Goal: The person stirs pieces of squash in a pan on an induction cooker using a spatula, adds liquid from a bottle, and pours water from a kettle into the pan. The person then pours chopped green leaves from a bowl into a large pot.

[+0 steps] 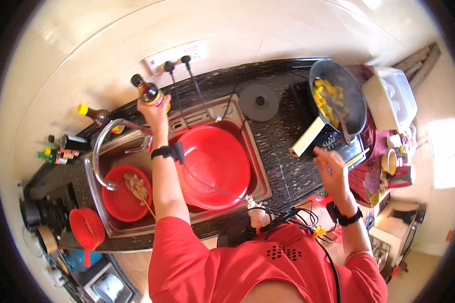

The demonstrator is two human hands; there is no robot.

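My left hand [154, 112] grips a dark sauce bottle [148, 92] with a black cap, raised above the back edge of the sink near the wall. My right hand [331, 170] holds nothing, its fingers loosely bent and apart, over the front of the induction cooker [331, 142]. Just beyond it lies the pale handle [308, 137] of a deep frying pan [354, 98]. Yellow chunks of food [323, 99] fill one side of the pan, and a brown spatula [343, 127] rests in it. A pair of chopsticks [358, 157] lies beside the cooker.
A double steel sink [263, 178] holds a large red basin [216, 166] and a smaller red bowl [123, 212] with pale food. The curved tap [96, 151] rises at left. Several bottles [94, 113] stand behind it. A grey lid [250, 102] lies between sink and cooker. Cables [303, 216] hang at my chest.
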